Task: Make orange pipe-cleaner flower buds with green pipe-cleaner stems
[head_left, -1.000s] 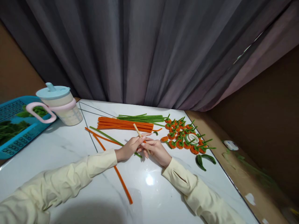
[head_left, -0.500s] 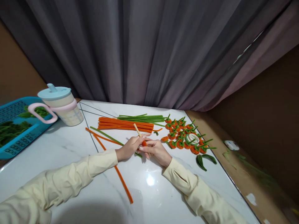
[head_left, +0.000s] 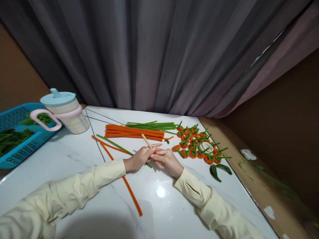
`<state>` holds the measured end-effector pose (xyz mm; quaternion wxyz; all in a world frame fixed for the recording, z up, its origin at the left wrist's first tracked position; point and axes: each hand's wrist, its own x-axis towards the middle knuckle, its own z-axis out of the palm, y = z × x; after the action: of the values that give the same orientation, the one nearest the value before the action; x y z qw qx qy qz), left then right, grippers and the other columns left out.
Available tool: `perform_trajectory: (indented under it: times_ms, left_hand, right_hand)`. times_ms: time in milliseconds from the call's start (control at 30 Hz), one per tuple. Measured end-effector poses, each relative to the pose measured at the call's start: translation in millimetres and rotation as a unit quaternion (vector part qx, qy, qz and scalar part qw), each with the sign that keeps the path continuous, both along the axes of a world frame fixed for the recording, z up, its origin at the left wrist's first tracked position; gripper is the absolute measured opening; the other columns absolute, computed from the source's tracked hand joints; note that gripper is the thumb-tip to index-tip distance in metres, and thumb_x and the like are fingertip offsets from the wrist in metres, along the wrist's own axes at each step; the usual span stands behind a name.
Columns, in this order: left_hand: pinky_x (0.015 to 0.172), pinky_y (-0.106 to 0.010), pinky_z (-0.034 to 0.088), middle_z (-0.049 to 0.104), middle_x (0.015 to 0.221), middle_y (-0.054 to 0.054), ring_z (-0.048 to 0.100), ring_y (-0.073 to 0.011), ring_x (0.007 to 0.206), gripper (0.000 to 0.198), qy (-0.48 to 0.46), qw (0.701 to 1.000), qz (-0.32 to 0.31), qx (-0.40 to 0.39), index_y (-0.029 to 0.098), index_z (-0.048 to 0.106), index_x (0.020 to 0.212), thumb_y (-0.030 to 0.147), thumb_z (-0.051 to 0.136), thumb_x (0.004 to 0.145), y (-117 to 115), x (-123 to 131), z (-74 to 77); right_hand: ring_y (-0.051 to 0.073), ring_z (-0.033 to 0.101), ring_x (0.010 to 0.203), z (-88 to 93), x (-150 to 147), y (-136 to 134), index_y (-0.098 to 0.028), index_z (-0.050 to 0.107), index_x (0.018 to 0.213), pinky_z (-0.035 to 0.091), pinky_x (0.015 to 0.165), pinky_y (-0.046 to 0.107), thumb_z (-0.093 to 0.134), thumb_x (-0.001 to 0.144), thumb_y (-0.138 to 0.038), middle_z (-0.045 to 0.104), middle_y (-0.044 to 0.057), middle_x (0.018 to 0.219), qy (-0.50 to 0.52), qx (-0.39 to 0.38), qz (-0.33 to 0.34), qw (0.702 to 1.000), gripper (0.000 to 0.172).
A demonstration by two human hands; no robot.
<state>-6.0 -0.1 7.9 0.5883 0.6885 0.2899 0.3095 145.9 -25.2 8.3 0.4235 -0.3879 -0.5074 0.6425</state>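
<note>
Above the white tabletop (head_left: 174, 205), the left hand (head_left: 140, 159) held a pale stick (head_left: 146, 140) in a narrow pinch of thumb and fingers, the stick's upper end slanting up and away beyond the knuckles. The right hand (head_left: 170, 162) met it fingertip to fingertip, its thumb and fingers closed on a patch of orange material (head_left: 155, 152) at the stick's lower part; most of this patch was covered by the fingers, so its full shape could not be told. Both wrists emerged from cream sleeves (head_left: 109, 174).

Just beyond the grip lay a bundle of orange fuzzy stems (head_left: 134, 132), with a bundle of green stems (head_left: 152, 125) behind it and a small green curl (head_left: 166, 141) at its right end. To the right of the grip stood a cluster of small orange pumpkins with green stalks (head_left: 191, 153), a white ring (head_left: 206, 146) among them; a plain orange piece (head_left: 176, 148) lay at the cluster's near left edge, and two dark green leaf shapes (head_left: 214, 173) lay on its near side. To the left of the grip, a loose green stem (head_left: 113, 143) and loose orange stems (head_left: 132, 192) crossed the table, one orange length reaching toward the person. Farther left stood a lidded cup (head_left: 69, 116) with a pink handle, beside a blue basket (head_left: 37, 141) of green leaves.
</note>
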Motion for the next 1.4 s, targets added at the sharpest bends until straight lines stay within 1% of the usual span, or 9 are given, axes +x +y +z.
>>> perform_trajectory:
  times_ms: [233, 433, 600, 700, 800, 1000, 1200, 1300, 1400]
  left_hand:
    - [0.094, -0.036, 0.040, 0.061, 0.060, -0.004, 0.059, -0.0194, 0.075, 0.059, 0.054, 0.998, -0.022, 0.021, 0.009, 0.071, 0.089, 0.052, 0.029, 0.092, 2.7, -2.3, 1.7]
    - [0.101, -0.039, 0.037, 0.068, 0.071, -0.007, 0.060, -0.0241, 0.100, 0.056, 0.051, 0.998, -0.014, 0.027, 0.007, 0.064, 0.112, 0.048, 0.034, 0.090, 8.3, -2.9, 3.6]
    - [0.103, -0.039, 0.035, 0.072, 0.090, -0.010, 0.057, -0.0244, 0.110, 0.054, 0.043, 0.998, 0.007, 0.047, 0.007, 0.058, 0.123, 0.042, 0.031, 0.092, 8.5, -2.5, -0.2]
    - [0.105, -0.038, 0.034, 0.066, 0.113, -0.012, 0.053, -0.0252, 0.116, 0.051, 0.043, 0.996, 0.019, 0.070, 0.010, 0.060, 0.121, 0.041, 0.034, 0.092, 8.8, -3.0, -2.1]
    - [0.105, -0.038, 0.033, 0.062, 0.121, -0.011, 0.052, -0.0261, 0.118, 0.048, 0.048, 0.994, 0.022, 0.092, 0.011, 0.062, 0.119, 0.040, 0.036, 0.092, 9.4, -3.9, -2.7]
    - [0.101, -0.037, 0.037, 0.068, 0.109, -0.012, 0.056, -0.0259, 0.110, 0.049, 0.058, 0.993, 0.026, 0.101, 0.009, 0.064, 0.116, 0.040, 0.034, 0.092, 6.1, -2.9, -3.6]
    - [0.072, -0.032, 0.050, 0.071, 0.081, -0.011, 0.063, -0.0217, 0.075, 0.056, 0.071, 0.995, 0.013, 0.066, 0.004, 0.061, 0.118, 0.043, 0.031, 0.091, 3.9, -1.6, -3.6]
    - [0.063, -0.030, 0.049, 0.070, 0.078, -0.011, 0.062, -0.0201, 0.068, 0.056, 0.073, 0.996, 0.004, 0.055, 0.003, 0.061, 0.117, 0.043, 0.030, 0.091, 3.6, -2.1, -0.8]
    - [0.066, -0.030, 0.049, 0.070, 0.083, -0.011, 0.062, -0.0205, 0.072, 0.055, 0.074, 0.996, -0.006, 0.058, 0.005, 0.061, 0.117, 0.043, 0.031, 0.091, 2.9, -3.0, 2.0]
  right_hand:
    - [0.002, 0.028, 0.039, 1.0, -0.3, -0.9, -0.009, 0.074, 0.064, 0.016, 0.041, 0.023, 0.075, 0.066, -0.037, 0.057, 0.001, 0.050, -0.008, -0.012, -0.013, 1.000, 0.028]
    - [0.002, 0.023, 0.037, -1.8, -0.4, -0.1, -0.008, 0.072, 0.061, 0.011, 0.043, 0.024, 0.072, 0.071, -0.039, 0.033, -0.007, 0.033, -0.028, -0.012, -0.012, 0.999, 0.033]
    - [0.002, 0.027, 0.036, -1.3, -1.1, 0.2, -0.008, 0.071, 0.064, 0.012, 0.042, 0.023, 0.071, 0.072, -0.040, 0.040, -0.006, 0.035, -0.030, -0.013, 0.007, 0.999, 0.033]
    - [0.002, 0.030, 0.037, -1.2, -1.3, 0.2, -0.009, 0.070, 0.068, 0.014, 0.042, 0.022, 0.073, 0.070, -0.039, 0.050, -0.003, 0.044, -0.019, -0.014, 0.011, 1.000, 0.030]
    - [0.002, 0.033, 0.038, -1.5, -1.5, 0.3, -0.010, 0.069, 0.072, 0.016, 0.041, 0.022, 0.074, 0.068, -0.038, 0.058, 0.000, 0.054, -0.005, -0.013, 0.012, 1.000, 0.028]
    - [0.002, 0.031, 0.039, -3.7, -1.4, 1.1, -0.010, 0.072, 0.067, 0.020, 0.044, 0.023, 0.075, 0.068, -0.035, 0.053, -0.002, 0.048, 0.004, 0.000, 0.008, 1.000, 0.025]
    - [0.002, 0.030, 0.041, -7.8, -0.9, 1.5, -0.010, 0.073, 0.068, 0.016, 0.042, 0.022, 0.076, 0.066, -0.035, 0.062, 0.004, 0.058, 0.006, -0.015, -0.003, 1.000, 0.026]
    - [0.002, 0.030, 0.041, -6.3, -0.8, 1.2, -0.009, 0.072, 0.063, 0.015, 0.041, 0.022, 0.077, 0.064, -0.037, 0.058, 0.003, 0.054, 0.004, -0.023, -0.005, 1.000, 0.028]
    - [0.002, 0.028, 0.041, -3.7, -0.8, 0.7, -0.009, 0.071, 0.059, 0.013, 0.040, 0.021, 0.079, 0.062, -0.036, 0.053, 0.000, 0.048, 0.003, -0.031, -0.006, 0.999, 0.028]
